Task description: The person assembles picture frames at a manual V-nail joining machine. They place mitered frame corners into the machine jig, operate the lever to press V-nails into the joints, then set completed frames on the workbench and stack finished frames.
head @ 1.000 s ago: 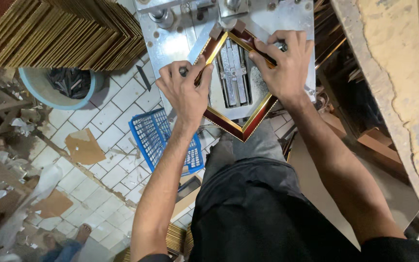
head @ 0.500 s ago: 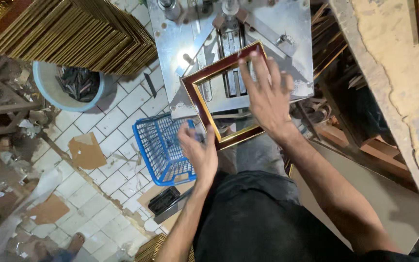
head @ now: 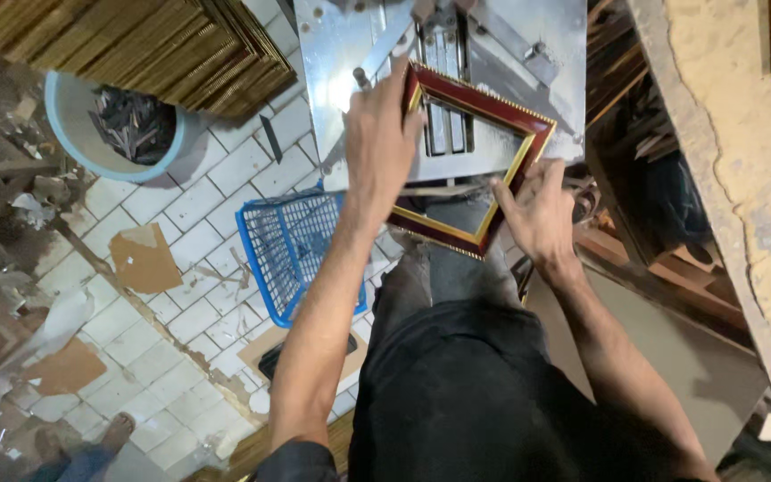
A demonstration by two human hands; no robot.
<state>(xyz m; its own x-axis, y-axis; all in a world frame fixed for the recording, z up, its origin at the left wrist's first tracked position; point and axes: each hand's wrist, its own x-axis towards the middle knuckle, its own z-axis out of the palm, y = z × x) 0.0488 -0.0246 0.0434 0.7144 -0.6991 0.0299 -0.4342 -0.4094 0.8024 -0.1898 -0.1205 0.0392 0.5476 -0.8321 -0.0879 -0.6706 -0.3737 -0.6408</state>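
The dark red, gilt-edged picture frame [head: 479, 156] looks light, stiff and weak at its mitred corners. The left hand [head: 378, 143] grips its upper-left rail, the right hand [head: 537, 210] pinches its lower-right rail, over the metal joining machine [head: 332, 71].

This is a picture-frame workshop. A metal joining machine [head: 457, 80] stands at twelve o'clock, with stacked gold moulding strips [head: 136, 45] at ten o'clock. A bucket of scraps [head: 118, 125] sits at nine, a blue wire basket [head: 292, 245] lies centre, and cardboard offcuts [head: 143, 259] litter the tiled floor [head: 189, 312].
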